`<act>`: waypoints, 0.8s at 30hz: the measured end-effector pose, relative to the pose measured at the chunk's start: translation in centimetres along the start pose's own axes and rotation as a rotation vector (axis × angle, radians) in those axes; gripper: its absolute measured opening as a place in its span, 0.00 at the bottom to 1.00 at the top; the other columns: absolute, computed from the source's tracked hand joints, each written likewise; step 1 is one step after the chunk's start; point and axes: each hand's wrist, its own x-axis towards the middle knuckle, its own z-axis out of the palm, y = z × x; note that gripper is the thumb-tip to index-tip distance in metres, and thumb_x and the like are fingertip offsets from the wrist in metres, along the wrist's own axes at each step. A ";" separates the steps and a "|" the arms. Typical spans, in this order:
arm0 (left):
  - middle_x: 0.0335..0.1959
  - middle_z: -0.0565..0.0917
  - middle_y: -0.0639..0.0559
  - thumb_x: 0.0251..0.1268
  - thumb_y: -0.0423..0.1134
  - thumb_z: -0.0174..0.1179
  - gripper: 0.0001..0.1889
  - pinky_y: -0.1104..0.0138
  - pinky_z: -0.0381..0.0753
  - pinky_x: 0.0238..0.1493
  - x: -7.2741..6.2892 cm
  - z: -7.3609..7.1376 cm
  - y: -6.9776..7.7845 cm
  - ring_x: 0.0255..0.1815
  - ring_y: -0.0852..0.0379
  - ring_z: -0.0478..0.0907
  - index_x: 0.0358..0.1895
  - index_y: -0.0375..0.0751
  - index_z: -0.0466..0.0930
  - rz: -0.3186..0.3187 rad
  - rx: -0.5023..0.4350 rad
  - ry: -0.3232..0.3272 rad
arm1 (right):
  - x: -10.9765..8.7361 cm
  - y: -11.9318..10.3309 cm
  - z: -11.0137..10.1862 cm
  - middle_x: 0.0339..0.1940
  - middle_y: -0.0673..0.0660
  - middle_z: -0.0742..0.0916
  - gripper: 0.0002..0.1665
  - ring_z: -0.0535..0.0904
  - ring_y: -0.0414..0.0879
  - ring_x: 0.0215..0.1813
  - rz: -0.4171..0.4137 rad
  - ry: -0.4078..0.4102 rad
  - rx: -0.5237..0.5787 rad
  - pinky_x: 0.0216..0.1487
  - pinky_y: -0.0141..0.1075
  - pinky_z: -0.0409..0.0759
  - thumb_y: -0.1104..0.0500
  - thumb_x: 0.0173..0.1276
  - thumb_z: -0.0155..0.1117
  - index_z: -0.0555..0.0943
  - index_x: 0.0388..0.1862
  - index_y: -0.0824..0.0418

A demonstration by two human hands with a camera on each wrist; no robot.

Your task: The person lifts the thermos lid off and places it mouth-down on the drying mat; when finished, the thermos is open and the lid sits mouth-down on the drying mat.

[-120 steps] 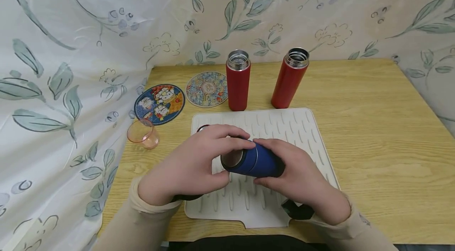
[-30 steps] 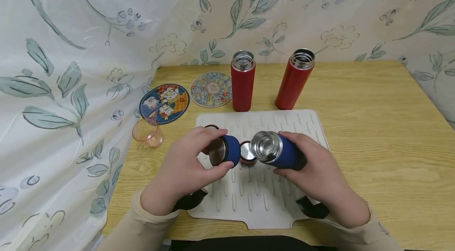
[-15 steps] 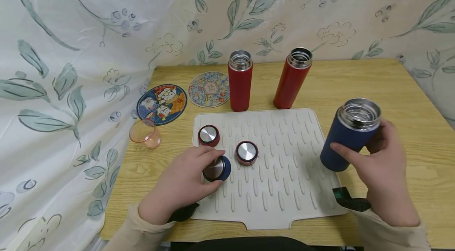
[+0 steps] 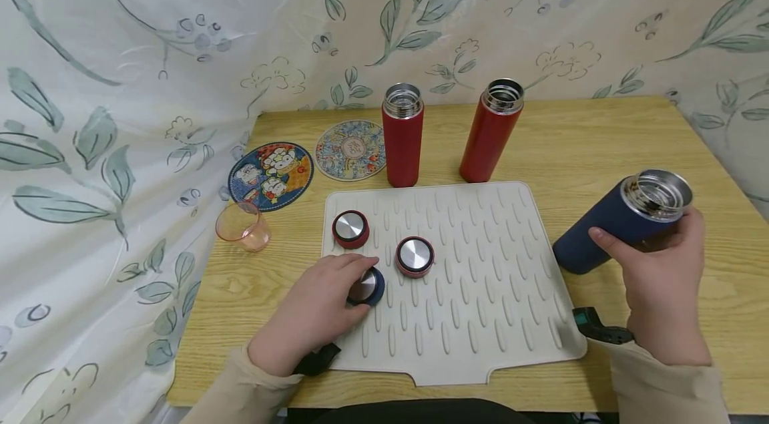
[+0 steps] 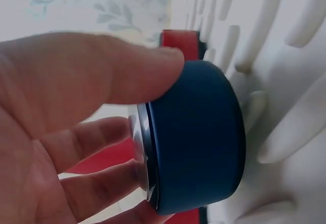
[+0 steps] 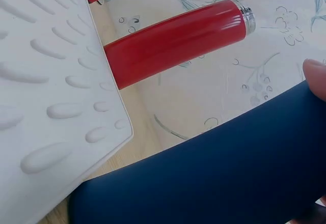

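My left hand (image 4: 312, 307) pinches a blue bottle lid (image 4: 371, 289) with a silver top, at the left part of a white ribbed drying mat (image 4: 480, 304). The left wrist view shows the thumb on the rim of the blue lid (image 5: 198, 137); contact with the mat is unclear. At the right, my right hand (image 4: 663, 284) grips an uncapped blue thermos bottle (image 4: 603, 227), mouth up, just beyond the mat's right edge. In the right wrist view the base of the blue bottle (image 6: 204, 173) is near the mat's corner. Two red lids, one farther left (image 4: 350, 229) and one central (image 4: 414, 256), lie on the mat.
Behind the mat stand two uncapped red thermos bottles, the left one (image 4: 402, 143) and the right one (image 4: 489, 137). At the left are a pink glass (image 4: 249, 230), a dark blue round coaster (image 4: 270, 177) and a patterned coaster (image 4: 348, 150). A floral curtain backs the wooden table (image 4: 733, 344).
The blue lid has come off its bottle. My right hand has carried the bottle right, off the mat, while my left hand has lowered the lid beside the red ones.
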 end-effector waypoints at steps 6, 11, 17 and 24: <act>0.67 0.88 0.45 0.61 0.39 0.82 0.33 0.48 0.83 0.70 0.5 0.5 0.1 0.68 0.42 0.83 0.71 0.42 0.84 -0.013 -0.026 -0.030 | 0.1 0.4 -0.1 0.76 0.53 0.77 0.61 0.75 0.47 0.75 -0.026 0.001 0.015 0.60 0.22 0.82 0.92 0.53 0.71 0.66 0.80 0.53; 0.67 0.87 0.46 0.62 0.39 0.81 0.32 0.47 0.82 0.71 0.8 0.8 0.0 0.68 0.41 0.83 0.71 0.42 0.84 -0.012 -0.041 -0.032 | 0.0 0.5 -0.2 0.77 0.53 0.77 0.61 0.74 0.47 0.75 -0.031 0.001 0.020 0.59 0.23 0.83 0.91 0.54 0.71 0.65 0.81 0.52; 0.70 0.86 0.44 0.62 0.41 0.81 0.34 0.45 0.81 0.73 1.0 0.4 0.0 0.71 0.39 0.82 0.72 0.42 0.83 -0.015 -0.039 -0.034 | -0.2 0.5 -0.5 0.79 0.54 0.75 0.61 0.72 0.49 0.78 -0.061 -0.015 0.010 0.61 0.25 0.80 0.89 0.56 0.71 0.64 0.82 0.51; 0.72 0.85 0.44 0.66 0.49 0.80 0.33 0.43 0.80 0.74 -0.1 -1.3 -1.2 0.73 0.40 0.81 0.72 0.42 0.84 0.019 -0.046 0.132 | -2.1 -1.0 0.2 0.69 0.57 0.77 0.46 0.72 0.48 0.70 -0.435 0.151 -0.080 0.66 0.32 0.69 0.81 0.61 0.75 0.66 0.75 0.63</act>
